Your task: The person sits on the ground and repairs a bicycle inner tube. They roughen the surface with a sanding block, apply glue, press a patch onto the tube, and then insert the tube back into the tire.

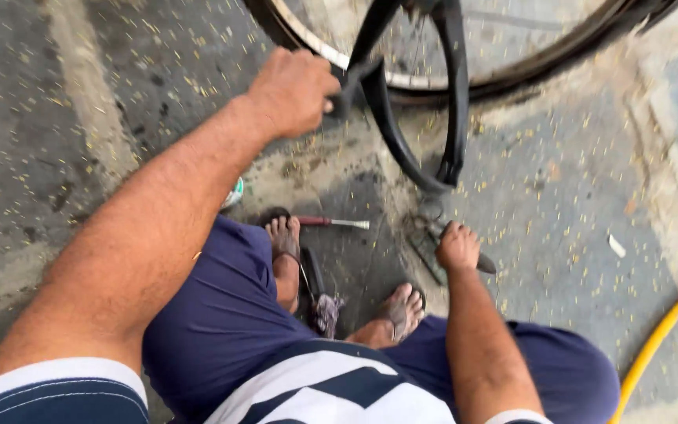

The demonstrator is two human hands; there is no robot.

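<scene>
— What do we have in hand? 
— Our left hand (293, 90) is clenched tight around a dark part of the bicycle frame (433, 118), right where the black stays meet beside the wheel (433, 47) at the top of the view.
— And the other one?
— Our right hand (457, 247) is lower, fingers closed on a dark tool (484, 265) lying on the ground, just under the frame's lowest point.
— Anything close by?
— A screwdriver (333, 223) with a dark red handle lies past our left foot (284, 235); a bunched rag (326, 312) sits between both feet.
— Any packages or labels?
— Only a small white scrap (616, 246) to the right.
— And the surface?
— Grey cracked pavement (574, 188), strewn with tiny yellowish specks; a yellow hose (661, 338) curves along the right edge.
</scene>
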